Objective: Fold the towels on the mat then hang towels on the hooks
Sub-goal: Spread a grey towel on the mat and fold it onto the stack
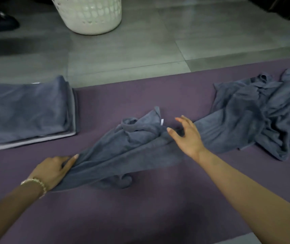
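Slate-blue towel (123, 148) lies bunched on the purple mat (158, 208), its long axis running from the left hand (52, 170) away and rightward, under the right hand (186, 136). The left hand pinches the near end; the right is spread, fingers apart, holding nothing, just over the crumpled middle. It is the nearer hand to the far end, which merges into the unfolded heap (264, 110) beyond it, so the next grasp likely lies there. A folded stack (26, 110) sits beyond the left hand. The white basket (89, 14) stands farther off on the floor, its contents hidden.
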`<state>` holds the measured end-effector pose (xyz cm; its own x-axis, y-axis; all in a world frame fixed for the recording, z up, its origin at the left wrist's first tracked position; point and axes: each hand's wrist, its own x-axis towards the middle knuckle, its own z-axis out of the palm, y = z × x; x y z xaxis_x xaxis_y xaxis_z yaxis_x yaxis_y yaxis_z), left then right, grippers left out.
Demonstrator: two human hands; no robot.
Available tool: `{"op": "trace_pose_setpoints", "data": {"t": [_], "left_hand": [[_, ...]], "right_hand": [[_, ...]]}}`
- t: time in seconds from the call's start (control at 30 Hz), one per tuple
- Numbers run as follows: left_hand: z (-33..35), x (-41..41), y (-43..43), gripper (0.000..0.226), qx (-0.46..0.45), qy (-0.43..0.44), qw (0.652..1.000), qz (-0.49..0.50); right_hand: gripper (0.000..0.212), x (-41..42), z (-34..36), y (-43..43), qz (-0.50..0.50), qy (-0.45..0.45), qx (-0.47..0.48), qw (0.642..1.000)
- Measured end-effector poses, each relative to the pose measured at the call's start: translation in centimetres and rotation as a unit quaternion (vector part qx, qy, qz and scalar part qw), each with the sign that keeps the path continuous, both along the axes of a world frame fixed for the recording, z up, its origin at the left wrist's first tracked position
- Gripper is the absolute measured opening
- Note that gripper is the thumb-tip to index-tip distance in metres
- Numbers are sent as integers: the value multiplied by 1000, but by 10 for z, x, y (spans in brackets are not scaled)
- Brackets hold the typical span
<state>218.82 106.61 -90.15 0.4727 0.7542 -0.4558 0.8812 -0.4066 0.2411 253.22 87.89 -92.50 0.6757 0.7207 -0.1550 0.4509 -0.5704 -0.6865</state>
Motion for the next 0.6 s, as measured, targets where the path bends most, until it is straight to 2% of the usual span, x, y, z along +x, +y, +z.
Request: {"op": "trace_pose_setpoints", "data": {"t": [0.13,0.23,0.3,0.37,0.47,0.5,0.6], "left_hand": [[0,-30,4,65,-4,113,992,-55],[-6,-23,1,64,23,157,982,-106],[-9,-14,-3,65,40,101,989,-96],[-6,0,-10,55,44,13,997,-57],[2,28,-19,50,-8,-133,991,1],[5,37,-21,51,-37,-179,983,15],[26,66,-28,51,-122,-282,951,26]], "right_hand": [[66,-24,-6,23,45,31,-58,997],[60,-51,-6,42,111,-4,-96,989],[61,-65,-4,59,146,-14,-102,984],[61,-71,-1,71,140,19,-116,983],[41,-77,2,78,166,-3,-150,975],[42,-80,6,78,180,15,-130,975],[41,-89,42,74,202,175,-26,963]]}}
